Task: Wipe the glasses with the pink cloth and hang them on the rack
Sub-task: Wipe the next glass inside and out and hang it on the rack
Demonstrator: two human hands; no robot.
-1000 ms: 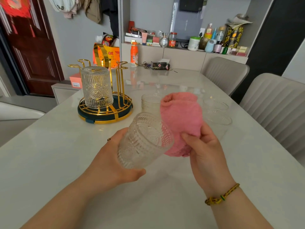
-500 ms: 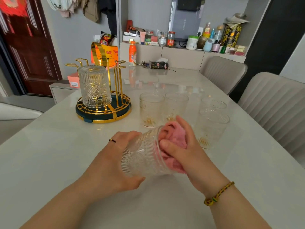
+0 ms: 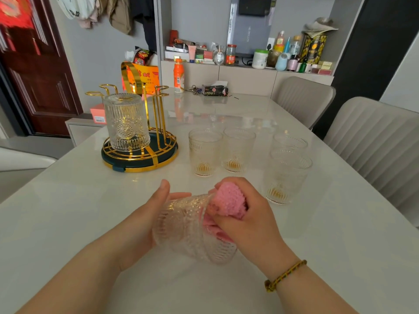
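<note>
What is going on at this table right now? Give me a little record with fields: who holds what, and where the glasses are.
left hand: holds the tilted glass
right hand: grips the pink cloth, which is pushed into that glass's mouth
rack: gold wire on a dark round base, carries one upturned glass
waiting glasses: four, upright on the table, right of the rack
progress: one hung, one being wiped, four untouched
</note>
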